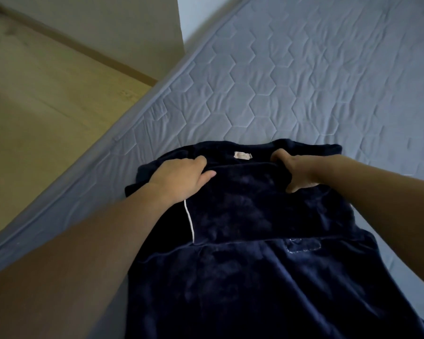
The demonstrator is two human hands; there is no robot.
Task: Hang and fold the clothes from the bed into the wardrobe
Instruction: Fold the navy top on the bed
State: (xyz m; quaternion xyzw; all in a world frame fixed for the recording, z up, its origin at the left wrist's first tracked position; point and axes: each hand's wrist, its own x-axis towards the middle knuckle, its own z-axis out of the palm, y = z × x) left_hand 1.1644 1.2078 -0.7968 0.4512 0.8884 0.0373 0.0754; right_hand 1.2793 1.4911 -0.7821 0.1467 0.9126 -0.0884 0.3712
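Navy plush, the garment (250, 241) lies on the bed (304, 81), its long axis running from the collar at 12 o'clock down toward the viewer at 6 o'clock, where it passes out of the frame. A folded-over panel lies across its upper half, edged on the left by white piping (189, 220), and a small pale label (242, 155) marks the neckline just beyond the panel's far edge. That far edge is where both hands work: the left hand (181, 178) grips the panel's corner at about 10 o'clock from the garment's middle, fingers (201, 160) curled over the fabric and thumb tucked along the edge; the right hand (294, 171) grips the opposite corner at about 2 o'clock, fingers bent into the cloth, thumb pointing down. The two hands sit level and roughly equally close to the collar, so the next fold, in my judgement, will run along the garment's length. Beyond the cloth the grey quilted mattress stretches to 1 o'clock, and a wooden floor (34, 94) lies at 9 to 10 o'clock past the bed's edge.
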